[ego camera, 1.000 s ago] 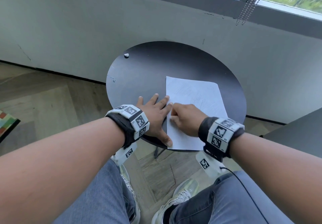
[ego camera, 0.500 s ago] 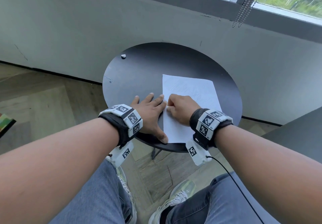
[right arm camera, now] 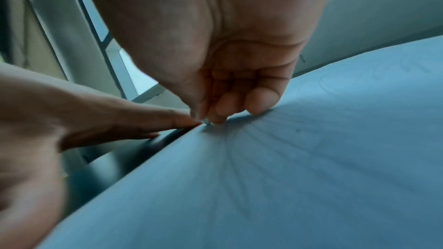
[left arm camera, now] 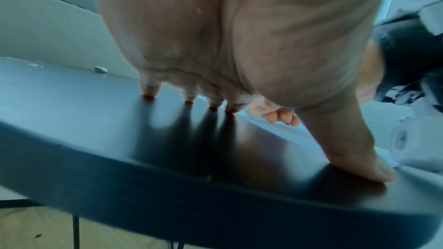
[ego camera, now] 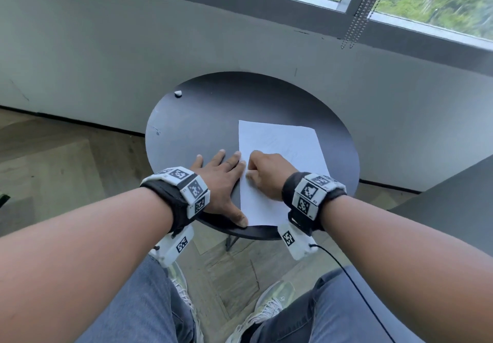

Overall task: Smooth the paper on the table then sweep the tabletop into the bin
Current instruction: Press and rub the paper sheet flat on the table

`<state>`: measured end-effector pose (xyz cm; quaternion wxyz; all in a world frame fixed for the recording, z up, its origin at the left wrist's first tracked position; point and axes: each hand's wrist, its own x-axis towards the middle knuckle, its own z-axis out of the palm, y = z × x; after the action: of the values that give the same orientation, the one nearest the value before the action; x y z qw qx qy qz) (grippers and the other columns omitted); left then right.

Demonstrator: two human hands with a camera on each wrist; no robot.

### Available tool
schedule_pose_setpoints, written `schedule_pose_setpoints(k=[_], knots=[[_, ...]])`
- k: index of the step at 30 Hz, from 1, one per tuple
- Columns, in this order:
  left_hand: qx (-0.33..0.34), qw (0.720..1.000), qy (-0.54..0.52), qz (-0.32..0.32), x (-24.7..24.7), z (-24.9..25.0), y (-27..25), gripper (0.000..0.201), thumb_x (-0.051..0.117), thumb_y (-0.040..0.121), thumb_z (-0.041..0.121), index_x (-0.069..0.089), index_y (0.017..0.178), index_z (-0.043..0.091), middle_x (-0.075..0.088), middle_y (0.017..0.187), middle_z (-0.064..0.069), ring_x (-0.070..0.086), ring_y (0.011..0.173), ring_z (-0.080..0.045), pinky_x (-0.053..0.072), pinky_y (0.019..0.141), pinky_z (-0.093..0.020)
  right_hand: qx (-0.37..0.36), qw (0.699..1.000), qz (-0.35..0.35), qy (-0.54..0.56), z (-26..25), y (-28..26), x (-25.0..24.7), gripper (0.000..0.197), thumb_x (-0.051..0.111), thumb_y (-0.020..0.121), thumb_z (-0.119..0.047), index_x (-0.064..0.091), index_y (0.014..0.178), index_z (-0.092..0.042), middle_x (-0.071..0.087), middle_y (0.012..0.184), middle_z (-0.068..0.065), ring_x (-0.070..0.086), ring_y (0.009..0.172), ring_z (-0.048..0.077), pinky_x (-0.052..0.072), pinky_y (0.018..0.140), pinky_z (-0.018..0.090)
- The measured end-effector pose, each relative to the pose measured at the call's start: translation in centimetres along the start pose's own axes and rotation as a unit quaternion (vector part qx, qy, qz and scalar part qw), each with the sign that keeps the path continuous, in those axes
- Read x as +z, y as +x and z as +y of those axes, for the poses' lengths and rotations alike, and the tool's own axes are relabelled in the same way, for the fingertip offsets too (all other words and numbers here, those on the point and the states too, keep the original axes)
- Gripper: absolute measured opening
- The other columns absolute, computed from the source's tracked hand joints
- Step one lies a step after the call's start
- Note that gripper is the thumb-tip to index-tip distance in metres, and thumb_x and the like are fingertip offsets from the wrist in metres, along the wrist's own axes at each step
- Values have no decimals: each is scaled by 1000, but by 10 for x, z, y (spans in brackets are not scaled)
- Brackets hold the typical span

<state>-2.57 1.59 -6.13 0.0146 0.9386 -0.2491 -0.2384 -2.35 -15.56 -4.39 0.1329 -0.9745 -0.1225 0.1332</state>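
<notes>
A white sheet of paper [ego camera: 282, 145] lies flat on the right half of the round black table [ego camera: 208, 118]. My left hand [ego camera: 221, 177] lies flat on the tabletop with straight fingers. Its fingertips touch the paper's left edge and its thumb reaches the table's near rim. My right hand [ego camera: 264, 172] rests on the paper beside it with the fingers curled under. In the right wrist view its thumb and fingertips [right arm camera: 218, 118] pinch together at the left edge of the paper [right arm camera: 287, 168]. A small white scrap [ego camera: 178, 93] sits at the table's far left.
A grey wall and a window with a hanging bead chain [ego camera: 354, 22] stand close behind the table. Another dark tabletop [ego camera: 453, 196] juts in at the right. My knees, shoes and a thin black cable [ego camera: 354, 284] are below the near rim. No bin is in view.
Both hands stay at the paper's left edge, the left flat and the right curled. The head view has tilted up a little, so more of the window shows.
</notes>
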Motion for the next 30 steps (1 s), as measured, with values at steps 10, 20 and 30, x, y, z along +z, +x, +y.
schedule_pose_setpoints(k=[10,20,30], knots=[[-1,1000,8,-1,2,2,2,144,62,57,93,-10,160,24,-19,169,6,-15,156,-28,5,120,-66,-83,995,-56,-20,-4,-48,11,11,49,98,-29,46,93,-20,63,96,6,52,85,24,45,74,37],[-3,1000,8,-4,1,2,2,143,63,57,93,-10,160,26,-19,169,7,-15,156,-28,7,120,-67,-75,995,-55,22,-6,-57,16,11,52,97,-28,48,90,-20,63,86,4,55,80,24,47,72,38],[6,1000,5,4,0,2,5,144,67,52,92,-4,159,28,-12,169,8,-9,156,-31,12,117,-71,110,993,30,19,18,21,-7,16,53,95,-30,56,101,-16,64,107,8,57,93,27,44,75,32]])
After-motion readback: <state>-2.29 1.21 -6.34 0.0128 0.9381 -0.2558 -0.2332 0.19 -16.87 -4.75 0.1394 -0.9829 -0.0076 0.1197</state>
